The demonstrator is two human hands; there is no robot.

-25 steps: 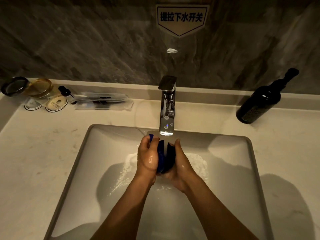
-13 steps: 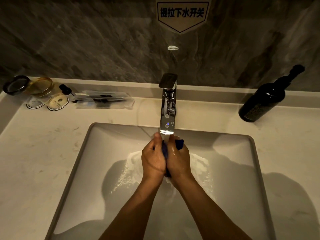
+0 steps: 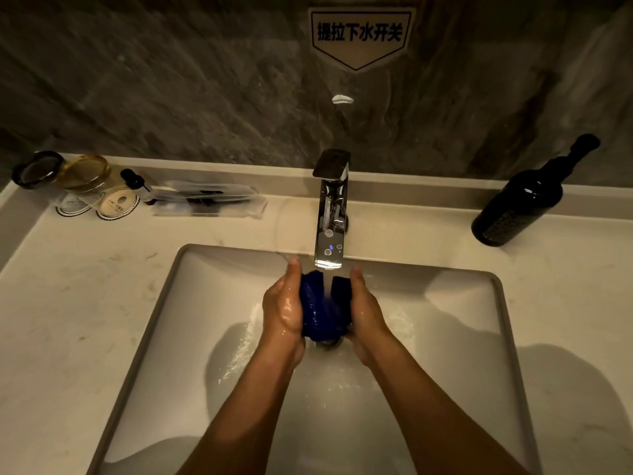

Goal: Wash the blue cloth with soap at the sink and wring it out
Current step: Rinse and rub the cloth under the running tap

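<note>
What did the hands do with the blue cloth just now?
Half a second ago they were pressed together, nearly hiding it. Now the left hand and right hand have spread apart, baring the blue cloth under the faucet. Both still hold it; water still runs.

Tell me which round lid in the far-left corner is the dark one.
The dark lid, outermost on the left by the wall. Its neighbour, the amber lid, is gold-tinted and sits closer to the faucet.
</note>
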